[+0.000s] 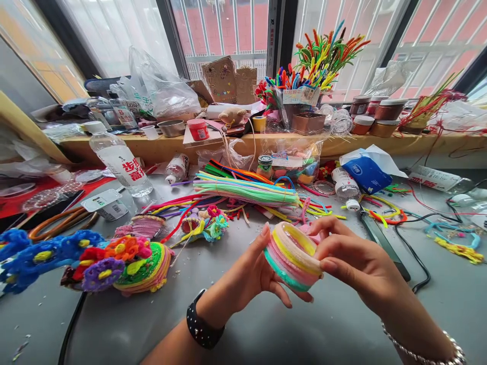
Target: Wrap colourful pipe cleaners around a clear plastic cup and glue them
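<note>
A small round cup wrapped in pipe cleaners (291,258), with teal, pink, yellow and cream bands, is held tilted above the grey table, its hollow top facing up and away. My left hand (249,268) cradles it from the left and below, thumb along its side. On the right, my right hand (350,258) pinches the cream rim between thumb and fingers. Beyond the hands lies a bundle of pastel pipe cleaners (243,188). To the left sits a pipe-cleaner flower pot (146,271) with blue, red, orange and purple flowers.
A clear bottle (122,162) stands at the left back. Small fuzzy flowers (213,220) lie mid-table. A dark green tool (384,248) and a black cable (422,279) are right of my hands. The wooden sill (228,144) carries jars, bags and a pipe-cleaner bunch (323,66).
</note>
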Available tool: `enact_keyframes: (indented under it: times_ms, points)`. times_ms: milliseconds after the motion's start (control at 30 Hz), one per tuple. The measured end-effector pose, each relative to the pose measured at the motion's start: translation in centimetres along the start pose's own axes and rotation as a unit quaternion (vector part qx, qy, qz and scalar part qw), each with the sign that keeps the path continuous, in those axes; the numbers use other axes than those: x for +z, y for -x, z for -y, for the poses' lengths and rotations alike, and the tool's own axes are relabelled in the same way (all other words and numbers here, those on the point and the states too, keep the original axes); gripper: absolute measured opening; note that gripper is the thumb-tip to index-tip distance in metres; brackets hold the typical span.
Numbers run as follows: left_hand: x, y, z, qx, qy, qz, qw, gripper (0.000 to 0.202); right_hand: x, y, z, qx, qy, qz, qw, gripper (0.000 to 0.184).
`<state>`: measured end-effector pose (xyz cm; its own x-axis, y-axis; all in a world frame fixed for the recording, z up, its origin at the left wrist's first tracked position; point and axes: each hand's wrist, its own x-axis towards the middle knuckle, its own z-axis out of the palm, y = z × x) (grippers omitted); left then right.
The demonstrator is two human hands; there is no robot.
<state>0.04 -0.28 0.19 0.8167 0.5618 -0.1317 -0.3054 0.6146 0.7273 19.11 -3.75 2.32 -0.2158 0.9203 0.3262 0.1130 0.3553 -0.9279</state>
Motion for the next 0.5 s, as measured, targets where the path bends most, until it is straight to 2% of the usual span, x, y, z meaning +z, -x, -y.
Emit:
enact_keyframes:
  times_ms: [100,200,300,400,500]
  points:
    - [0.1,-0.1,-0.1,0.017,-0.037,-0.049,0.998,0.07,0.1,-0.3,-0.6,0.022,-0.051,-0.003,0.998,0.012]
    - [0.2,-0.1,-0.3,0.07,-0.075,-0.133,0.986,0.069,0.1,-0.4,-1.0,0.03,-0.069,-0.015,0.997,0.012]
    - [0.5,0.0,-0.3,0.14,-0.111,-0.192,0.965,0.067,0.5,-0.4,-0.9,0.049,-0.059,-0.077,0.994,0.016]
    - [1.0,0.2,-0.2,0.156,-0.121,-0.177,0.964,0.067,1.1,-0.4,-0.8,0.065,-0.055,-0.108,0.99,0.016]
    - [1.4,0.2,0.0,0.16,-0.123,-0.166,0.965,0.066,1.5,-0.5,-1.0,0.052,-0.022,-0.073,0.996,0.015]
